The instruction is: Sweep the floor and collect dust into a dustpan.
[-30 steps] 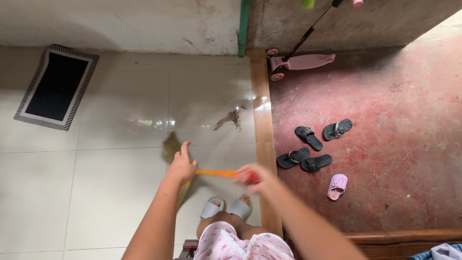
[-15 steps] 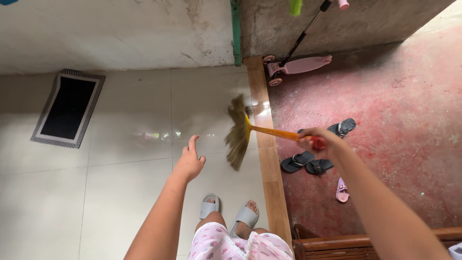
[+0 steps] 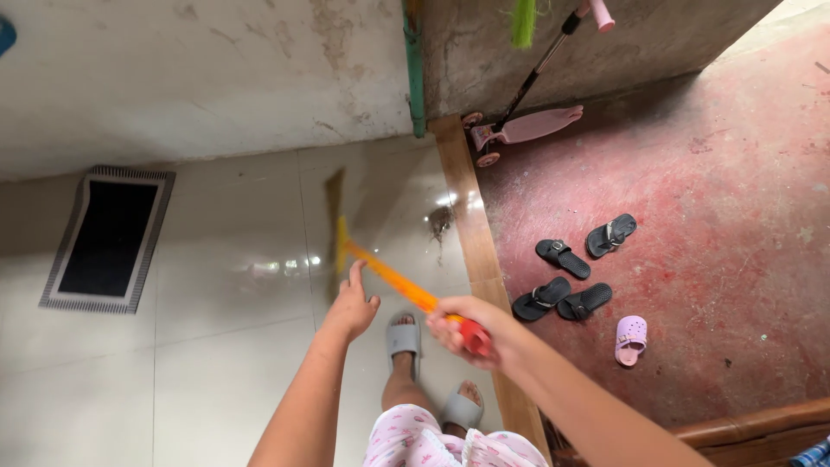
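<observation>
Over the tiled floor (image 3: pixel 216 346), the right hand (image 3: pixel 471 324) clasps a broom (image 3: pixel 380 272); the left hand's (image 3: pixel 350 307) grip is open, empty.

A black doormat (image 3: pixel 105 239) with a striped border is lying on the pale floor tiles (image 3: pixel 216 346) at nine o'clock. A wooden threshold strip (image 3: pixel 471 233) is running from twelve towards six o'clock, dividing the tiles from the red concrete floor (image 3: pixel 718 216). A pink scooter (image 3: pixel 523 128) is leaning against the wall (image 3: pixel 216 69) at one o'clock. Four black sandals (image 3: pixel 575 268) are lying near one another at three o'clock, with a small pink clog (image 3: pixel 630 338) just beside them.
</observation>
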